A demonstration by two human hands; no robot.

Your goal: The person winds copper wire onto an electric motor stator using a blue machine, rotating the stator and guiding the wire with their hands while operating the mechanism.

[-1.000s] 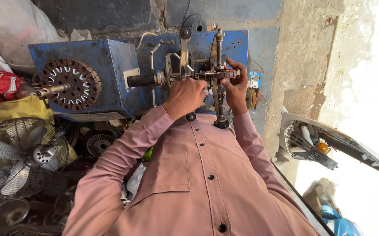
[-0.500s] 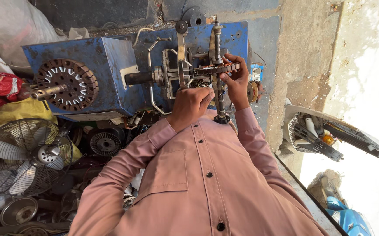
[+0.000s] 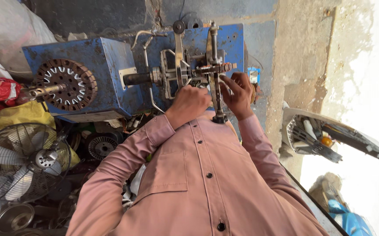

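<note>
A blue coil-winding machine point(image 3: 106, 74) stands in front of me, with a metal winding frame point(image 3: 185, 70) on its shaft. My left hand point(image 3: 189, 102) is closed in a fist at the lower part of that frame, apparently gripping a piece of it. To its right, my right hand point(image 3: 238, 94) pinches the upright metal bar point(image 3: 215, 87) of the frame with its fingertips. A round slotted stator core point(image 3: 67, 85) sits on a spindle at the machine's left end. My pink shirt fills the lower view.
A caged table fan point(image 3: 21, 164) lies at lower left among motor parts and a metal bowl point(image 3: 14, 217). Red and yellow bags point(image 3: 1, 89) and a white sack are at far left. A broken lamp housing point(image 3: 316, 137) lies on the right, beside a concrete wall.
My right hand has slipped a little lower along the upright bar. My left hand stays closed at the frame. The view has shifted slightly.
</note>
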